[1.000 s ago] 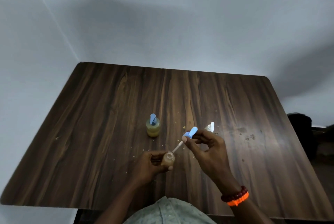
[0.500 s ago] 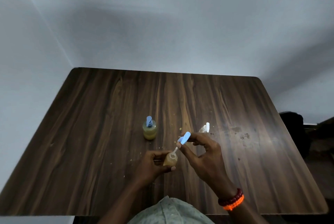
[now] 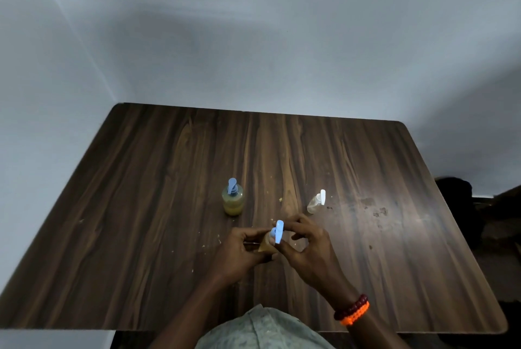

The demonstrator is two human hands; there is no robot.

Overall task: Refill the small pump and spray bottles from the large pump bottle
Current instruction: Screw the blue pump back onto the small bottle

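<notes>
Since a second ago the blue pump head [image 3: 277, 231] has come down: its dip tube, then hanging in the air above the open neck, has gone inside the small pump bottle [image 3: 265, 245], and the head now sits on the bottle's top, just below the centre of the frame. The right hand [image 3: 306, 247] pinches the head between thumb and fingertips, fingers curled round it; the left hand [image 3: 239, 250] is wrapped round the bottle's body, holding it just above the table [image 3: 141, 207]. That suggests this bottle has had its fill and the step in hand is closing it, most likely by twisting the head onto the neck; whether the thread has caught cannot be told.

Further up and to the left, the large pump bottle [image 3: 232, 200] stands upright with yellowish liquid in it, apart from both hands. To the upper right of the hands the small spray bottle [image 3: 316, 202], clear with a white top, stands near them and looks close to empty, so it probably waits its turn.

The table is dark wood grain with rounded corners, flecked with pale crumbs near the bottles and dull smears toward the right. Plain grey-white walls meet in a corner at the upper left. A dark shape sits at the right edge. The right wrist wears a red and orange bead bracelet [image 3: 352, 310].
</notes>
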